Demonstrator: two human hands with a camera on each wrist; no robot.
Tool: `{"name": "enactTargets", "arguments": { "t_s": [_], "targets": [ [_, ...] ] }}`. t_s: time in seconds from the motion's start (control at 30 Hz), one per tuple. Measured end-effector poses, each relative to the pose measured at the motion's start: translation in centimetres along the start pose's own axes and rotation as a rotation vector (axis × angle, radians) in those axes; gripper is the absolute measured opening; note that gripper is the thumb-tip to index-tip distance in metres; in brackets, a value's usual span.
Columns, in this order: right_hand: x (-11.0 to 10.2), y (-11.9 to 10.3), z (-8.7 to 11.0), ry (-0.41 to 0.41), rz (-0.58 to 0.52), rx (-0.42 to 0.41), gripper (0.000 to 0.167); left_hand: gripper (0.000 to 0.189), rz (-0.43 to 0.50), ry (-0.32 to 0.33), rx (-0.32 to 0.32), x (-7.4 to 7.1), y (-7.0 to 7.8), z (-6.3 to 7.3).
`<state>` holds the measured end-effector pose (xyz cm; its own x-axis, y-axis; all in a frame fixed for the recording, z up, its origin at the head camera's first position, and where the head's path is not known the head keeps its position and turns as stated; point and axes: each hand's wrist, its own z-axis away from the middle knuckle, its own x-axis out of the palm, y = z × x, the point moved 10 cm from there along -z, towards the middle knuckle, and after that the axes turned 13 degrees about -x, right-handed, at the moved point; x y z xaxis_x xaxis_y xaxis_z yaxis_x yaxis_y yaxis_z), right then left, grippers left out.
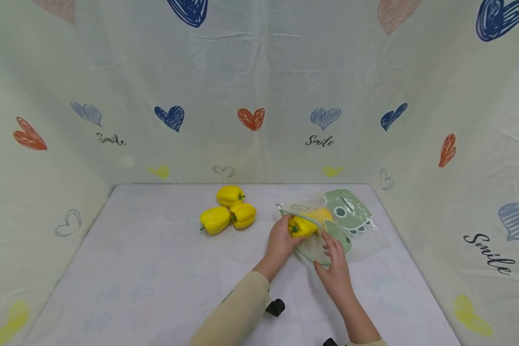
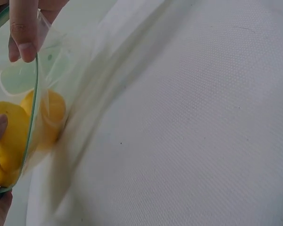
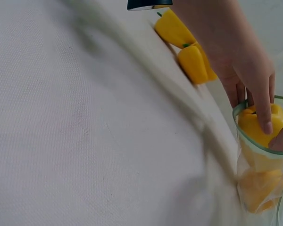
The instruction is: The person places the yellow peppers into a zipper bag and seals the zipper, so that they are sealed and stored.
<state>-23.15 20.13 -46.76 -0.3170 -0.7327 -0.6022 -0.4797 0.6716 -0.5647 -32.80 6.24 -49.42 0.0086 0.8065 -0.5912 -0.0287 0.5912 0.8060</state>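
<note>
A clear plastic bag point(image 1: 374, 238) with a green cartoon animal print and a green rim lies on the table's right side, its mouth spread toward me. My left hand point(image 1: 283, 235) holds a yellow bell pepper point(image 1: 302, 227) in that mouth, thumb and fingers around it. Deeper in the bag, another yellow pepper point(image 3: 262, 188) shows through the plastic. My right hand point(image 1: 335, 264) grips the bag's rim, with part of the hand cut off in the right wrist view. Left of the bag, three yellow bell peppers point(image 1: 215, 220) sit close together.
The white table point(image 1: 134, 269) ends at a cloth backdrop point(image 1: 285, 158) printed with hearts, which rises behind it and along both sides. A black device point(image 1: 275, 307) sits by the left wrist.
</note>
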Motion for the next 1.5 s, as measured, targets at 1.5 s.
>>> {"name": "enactTargets", "arguments": {
  "t_s": [1.5],
  "targets": [
    [-0.8, -1.6, -1.2, -0.034, 0.062, -0.044, 0.088, 0.062, -0.116, 0.113, 0.133, -3.2, -0.9, 4.1]
  ]
}}
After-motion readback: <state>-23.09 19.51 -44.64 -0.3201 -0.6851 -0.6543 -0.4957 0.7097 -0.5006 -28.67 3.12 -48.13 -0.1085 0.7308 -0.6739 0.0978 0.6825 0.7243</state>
